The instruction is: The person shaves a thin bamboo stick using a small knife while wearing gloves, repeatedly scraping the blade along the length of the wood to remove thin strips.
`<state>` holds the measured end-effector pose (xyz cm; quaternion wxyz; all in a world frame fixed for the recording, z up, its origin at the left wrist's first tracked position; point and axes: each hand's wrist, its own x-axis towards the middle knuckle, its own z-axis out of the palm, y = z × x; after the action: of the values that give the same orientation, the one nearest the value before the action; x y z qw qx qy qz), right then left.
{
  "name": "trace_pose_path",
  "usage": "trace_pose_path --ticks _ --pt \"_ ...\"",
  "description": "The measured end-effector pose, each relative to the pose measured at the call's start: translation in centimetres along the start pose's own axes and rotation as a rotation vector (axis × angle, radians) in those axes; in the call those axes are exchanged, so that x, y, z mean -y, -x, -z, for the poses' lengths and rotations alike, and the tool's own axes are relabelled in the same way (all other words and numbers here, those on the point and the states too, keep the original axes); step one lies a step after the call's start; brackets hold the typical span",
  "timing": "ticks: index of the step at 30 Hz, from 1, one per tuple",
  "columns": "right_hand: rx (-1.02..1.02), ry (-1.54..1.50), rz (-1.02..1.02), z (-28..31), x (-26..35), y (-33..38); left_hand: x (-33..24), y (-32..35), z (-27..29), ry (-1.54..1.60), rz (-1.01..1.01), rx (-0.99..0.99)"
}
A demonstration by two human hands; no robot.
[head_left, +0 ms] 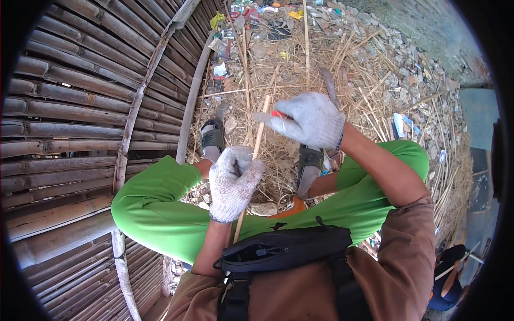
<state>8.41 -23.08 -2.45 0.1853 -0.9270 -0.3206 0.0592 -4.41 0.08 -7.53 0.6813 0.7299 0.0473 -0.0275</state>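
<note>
A thin pale bamboo stick (261, 134) slants up in front of me, its lower end passing down beside my belly bag. My left hand (235, 179), in a whitish knitted glove, is closed around its middle. Near the stick's upper end, my right hand (309, 120), gloved alike, is closed on a small knife with a red handle (278, 114). The knife's greyish blade (261, 116) lies against the stick, blurred at its tip. Most of the handle is hidden in the right glove.
A bamboo slat wall (80, 117) rises at my left. Straw and cut strips (284, 69) cover the ground ahead, with litter (267, 10) farther off. My sandalled feet (310, 166) stand below my hands. A black belly bag (289, 249) hangs at my front. Rubble (423, 107) lies to the right.
</note>
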Motion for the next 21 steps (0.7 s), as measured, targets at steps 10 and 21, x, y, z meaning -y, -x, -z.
trace_pose_path --ticks 10,21 --pt "-0.085 -0.008 -0.042 0.3 -1.7 -0.1 -1.5 0.4 -0.2 0.252 0.158 0.009" --pt "-0.103 0.048 -0.258 1.3 -6.5 -1.7 -1.3 0.9 -0.6 0.088 -0.029 0.043"
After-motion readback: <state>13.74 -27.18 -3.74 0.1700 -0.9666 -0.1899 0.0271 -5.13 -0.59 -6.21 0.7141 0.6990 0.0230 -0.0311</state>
